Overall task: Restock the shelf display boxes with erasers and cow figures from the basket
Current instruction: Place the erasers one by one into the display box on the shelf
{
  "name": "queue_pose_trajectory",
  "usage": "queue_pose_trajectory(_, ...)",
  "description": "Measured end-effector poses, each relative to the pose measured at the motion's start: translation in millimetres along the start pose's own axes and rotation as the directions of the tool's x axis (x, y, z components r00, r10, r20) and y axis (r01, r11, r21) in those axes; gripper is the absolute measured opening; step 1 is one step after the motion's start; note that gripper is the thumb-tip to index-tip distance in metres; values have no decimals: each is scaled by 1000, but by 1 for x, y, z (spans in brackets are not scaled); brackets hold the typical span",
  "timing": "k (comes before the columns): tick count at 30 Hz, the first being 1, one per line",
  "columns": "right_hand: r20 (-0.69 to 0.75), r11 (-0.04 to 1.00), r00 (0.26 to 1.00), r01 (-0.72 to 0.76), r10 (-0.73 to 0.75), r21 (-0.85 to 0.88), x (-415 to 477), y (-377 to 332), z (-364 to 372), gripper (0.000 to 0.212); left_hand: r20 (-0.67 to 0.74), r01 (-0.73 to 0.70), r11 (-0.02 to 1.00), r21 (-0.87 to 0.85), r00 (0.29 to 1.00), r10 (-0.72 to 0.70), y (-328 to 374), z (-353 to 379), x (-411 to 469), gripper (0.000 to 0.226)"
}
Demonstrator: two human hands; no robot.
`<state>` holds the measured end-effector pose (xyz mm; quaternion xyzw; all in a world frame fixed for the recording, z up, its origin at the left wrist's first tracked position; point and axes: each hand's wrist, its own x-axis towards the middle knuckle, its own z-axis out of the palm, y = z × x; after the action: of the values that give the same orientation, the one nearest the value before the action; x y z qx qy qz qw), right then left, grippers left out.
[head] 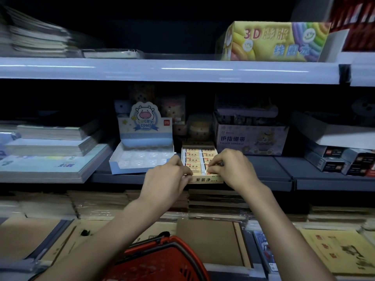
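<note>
A cream eraser display box [205, 179] stands at the front edge of the middle shelf, with rows of boxed erasers [193, 160] inside. My left hand [166, 179] grips the box's front left corner. My right hand [231, 169] pinches an eraser at the front right of the box. To the left sits the blue and white cow display box [129, 166], its clear tray showing empty round pockets. Its "Lucky Cow" header card [144, 122] stands upright behind. The red basket [162, 258] is below, between my forearms; its contents are hidden.
A finger bandage box [251, 138] stands right of the eraser box. Notebook stacks [50, 151] fill the shelf's left side, dark boxes [345, 159] the right. A colourful 3D box [274, 41] sits on the upper shelf. Brown notebooks [213, 232] lie on the lower shelf.
</note>
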<state>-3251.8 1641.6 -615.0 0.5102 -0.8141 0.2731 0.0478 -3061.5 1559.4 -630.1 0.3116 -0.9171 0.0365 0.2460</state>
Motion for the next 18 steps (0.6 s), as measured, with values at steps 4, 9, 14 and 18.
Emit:
queue_pose_trajectory(4, -136, 994, 990, 58, -45, 88, -8, -6, -4, 13, 88, 272, 865, -421, 962, -259, 10, -22, 5, 53)
queue_pose_trajectory(9, -19, 707, 1000, 14, -1, 707, -31, -42, -25, 16, 441, 472, 48, -880, 850, -288, 24, -49, 21, 75)
queue_pose_trajectory(14, 141, 594, 990, -108, -10, 797, -37, -59, -17, 19, 427, 470, 222, -854, 878, -217, 31, -50, 23, 82)
queue_pose_trajectory(18, 288, 510, 958, -246, -3, 824, -37, -59, -20, 17, 423, 454, 185, -872, 887, -184, 28, -41, 25, 70)
